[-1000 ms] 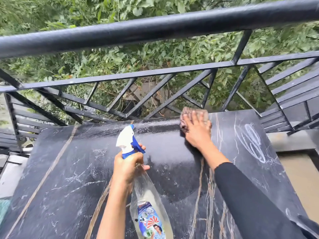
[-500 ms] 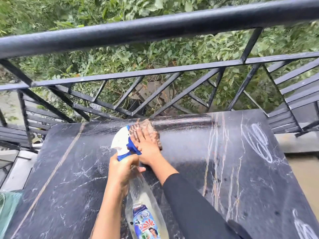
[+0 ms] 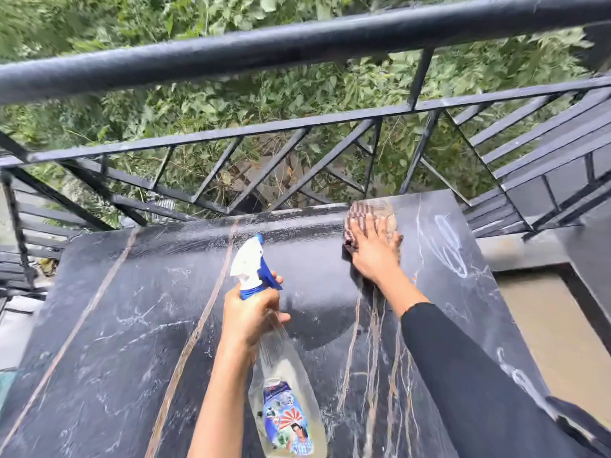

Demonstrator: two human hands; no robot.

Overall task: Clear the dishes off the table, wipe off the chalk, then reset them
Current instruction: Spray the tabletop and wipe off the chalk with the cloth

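A black marble table (image 3: 109, 342) with brown veins fills the lower view; no dishes are on it. My right hand (image 3: 372, 249) lies flat on a striped brown cloth (image 3: 367, 208) near the table's far edge, right of centre. My left hand (image 3: 248, 314) grips the neck of a clear spray bottle (image 3: 284, 385) with a white and blue trigger head, held above the middle of the table. White chalk loops (image 3: 449, 246) mark the surface just right of the cloth, and more chalk (image 3: 515, 375) shows by the right edge. The wiped area looks wet and streaky.
A black metal railing (image 3: 297, 51) runs right behind the table, with green foliage beyond it. A tan floor (image 3: 545, 319) lies to the right of the table. Railing slats (image 3: 545, 140) stand at the right and at the far left.
My right hand slid the cloth from the far right edge to the middle and back to the right. My left hand kept hold of the spray bottle over the table's middle.
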